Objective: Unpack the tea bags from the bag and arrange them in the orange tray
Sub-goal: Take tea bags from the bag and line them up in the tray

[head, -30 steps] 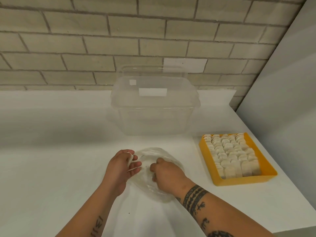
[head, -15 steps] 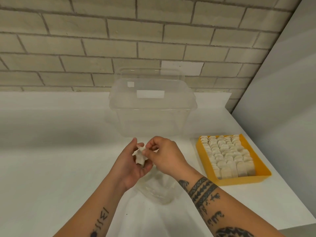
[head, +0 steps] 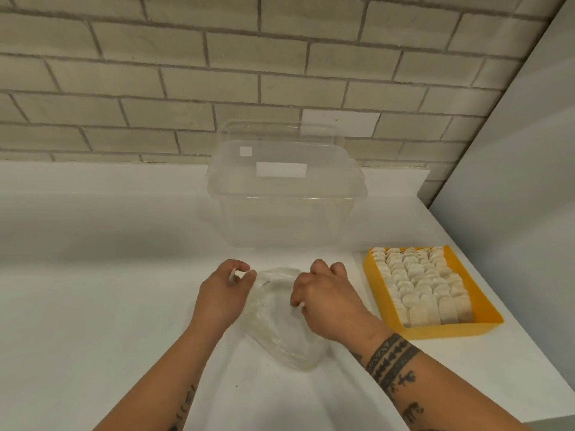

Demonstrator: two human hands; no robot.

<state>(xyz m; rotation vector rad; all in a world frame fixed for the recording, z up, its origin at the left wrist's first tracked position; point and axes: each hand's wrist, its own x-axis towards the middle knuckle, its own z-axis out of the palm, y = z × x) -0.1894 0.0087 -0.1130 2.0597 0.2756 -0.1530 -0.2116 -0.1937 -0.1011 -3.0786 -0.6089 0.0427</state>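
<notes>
both hands at the mouth of the clear bag, orange tray already packed with tea bags

head view: the clear bag (head: 280, 334) lies crumpled on the white counter (head: 93, 275), between the two forearms, mouth facing away from the person. left hand (head: 221, 295) is at the bag's left rim, fingers curled, thumb and forefinger closed into a pinch on the rim with a small white bit showing inside the pinch; cannot tell what that bit is. right hand (head: 328, 301) is on the bag's right side, knuckles up, fingers curled down and together onto the plastic, a white speck at the fingertips, too small to tell. orange tray (head: 435, 331) sits to the right near the counter edge, apart from the bag, tea bags (head: 420, 284) standing in tight rows and filling it. clear tub (head: 286, 213) with lid sits behind the hands by the brick wall (head: 186, 73). grey panel (head: 513, 157) on the right.
</notes>
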